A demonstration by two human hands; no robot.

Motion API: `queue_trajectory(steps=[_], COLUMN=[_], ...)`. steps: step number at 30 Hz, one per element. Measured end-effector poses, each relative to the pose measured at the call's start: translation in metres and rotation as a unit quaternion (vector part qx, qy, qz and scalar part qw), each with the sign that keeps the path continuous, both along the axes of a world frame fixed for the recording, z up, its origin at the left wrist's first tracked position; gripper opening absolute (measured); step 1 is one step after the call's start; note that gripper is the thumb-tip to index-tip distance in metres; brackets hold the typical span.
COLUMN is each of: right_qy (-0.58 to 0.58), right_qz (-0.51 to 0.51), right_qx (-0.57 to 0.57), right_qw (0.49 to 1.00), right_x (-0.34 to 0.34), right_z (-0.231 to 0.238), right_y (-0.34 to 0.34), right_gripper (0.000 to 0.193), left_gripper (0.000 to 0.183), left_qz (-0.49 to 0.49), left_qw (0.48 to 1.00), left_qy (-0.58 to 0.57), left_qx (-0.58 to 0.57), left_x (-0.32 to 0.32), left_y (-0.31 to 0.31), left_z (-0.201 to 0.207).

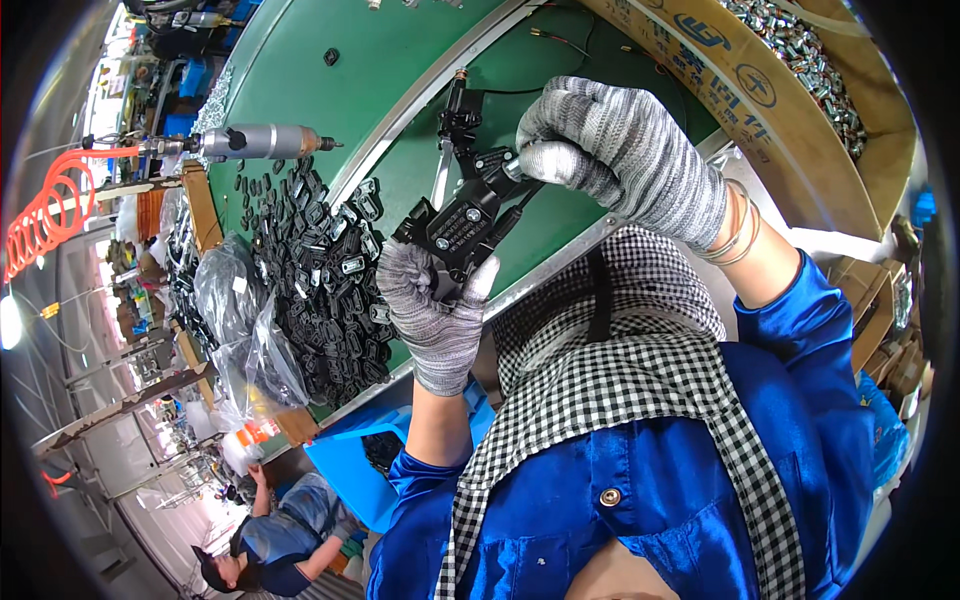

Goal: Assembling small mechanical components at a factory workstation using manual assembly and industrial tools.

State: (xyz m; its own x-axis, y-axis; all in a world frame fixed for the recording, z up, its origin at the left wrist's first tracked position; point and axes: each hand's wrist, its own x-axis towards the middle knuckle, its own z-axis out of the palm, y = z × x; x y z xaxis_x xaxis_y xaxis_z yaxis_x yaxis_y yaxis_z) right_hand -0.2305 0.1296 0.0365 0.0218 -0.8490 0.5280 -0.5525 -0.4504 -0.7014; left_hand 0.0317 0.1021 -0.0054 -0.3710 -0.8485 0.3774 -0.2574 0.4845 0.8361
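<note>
My left hand (436,318), in a grey knit glove, is closed around a black brake master cylinder (463,226) with two screws in its flat cap. The part is tilted over the green table, and a black jointed fitting (457,125) lies just beyond it. My right hand (625,150), gloved alike, is pinched at the part's upper right end, by a small silvery piece (513,170). What its fingertips grip is hidden by the glove. A heap of small black oval caps (330,270) is spread left of my left hand.
A grey pneumatic screwdriver (262,142) hangs at the left on an orange coiled hose (50,200). Clear plastic bags (245,330) lie beside the caps. At the right stands a cardboard box (730,90) of metal fittings (800,65). A blue bin (355,475) is below the table edge; another person (275,535) is beyond.
</note>
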Motion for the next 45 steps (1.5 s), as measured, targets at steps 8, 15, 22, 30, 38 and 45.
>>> queue_trajectory(steps=[8, 15, 22, 30, 38, 45], right_qy=[0.043, -0.238, -0.2, 0.014, -0.089, -0.022], right_qz=[-0.084, 0.0, 0.012, -0.042, 0.003, -0.016], right_qx=[-0.018, 0.183, 0.121, -0.069, -0.016, 0.01], right_qw=[0.995, 0.954, 0.972, 0.997, 0.996, 1.0], right_x=[0.014, 0.019, 0.016, 0.006, -0.001, -0.001], right_z=[-0.007, -0.001, -0.004, 0.001, 0.007, 0.011], right_y=[-0.002, 0.0, -0.002, -0.002, 0.0, 0.001], right_gripper=[0.029, 0.035, 0.028, 0.02, 0.021, 0.025], left_gripper=[0.076, 0.086, 0.08, 0.078, 0.074, 0.078], left_qz=[-0.015, 0.009, 0.014, -0.038, -0.021, -0.013], left_qw=[0.998, 0.998, 0.999, 0.996, 0.991, 0.997], left_qy=[0.061, -0.043, 0.031, 0.062, 0.072, -0.07], left_qx=[0.008, -0.044, 0.011, 0.051, 0.114, -0.031], left_x=[-0.011, -0.001, -0.001, 0.0, -0.009, 0.004], left_y=[0.0, -0.004, -0.008, -0.009, -0.006, -0.006], left_z=[0.006, 0.006, 0.005, 0.003, 0.011, 0.006])
